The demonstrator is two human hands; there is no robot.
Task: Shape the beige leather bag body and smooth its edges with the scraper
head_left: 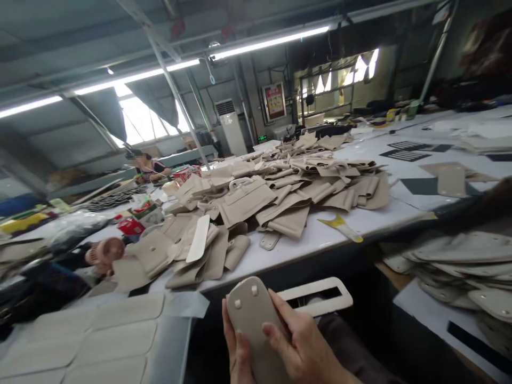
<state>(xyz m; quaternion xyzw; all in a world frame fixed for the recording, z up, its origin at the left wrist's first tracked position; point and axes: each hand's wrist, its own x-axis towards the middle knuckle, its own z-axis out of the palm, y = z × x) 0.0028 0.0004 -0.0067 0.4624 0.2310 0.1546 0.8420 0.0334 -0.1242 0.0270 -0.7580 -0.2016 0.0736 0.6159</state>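
Down at six o'clock, a beige piece with a round top and two small white studs is held by both hands. Its left edge is gripped by the left hand, with the fingers bent a little, closed on it, and the thumb laid on the front. Its right edge is gripped by the right hand, with that thumb pressed on the front too. At two o'clock from the piece, a white frame with a long slot is seen; whether it is touched cannot be told. At twelve o'clock, a big heap of beige parts is spread on the white table. At nine o'clock, flat pale pieces are laid in rows. Near three o'clock, gray-white pieces are piled up.
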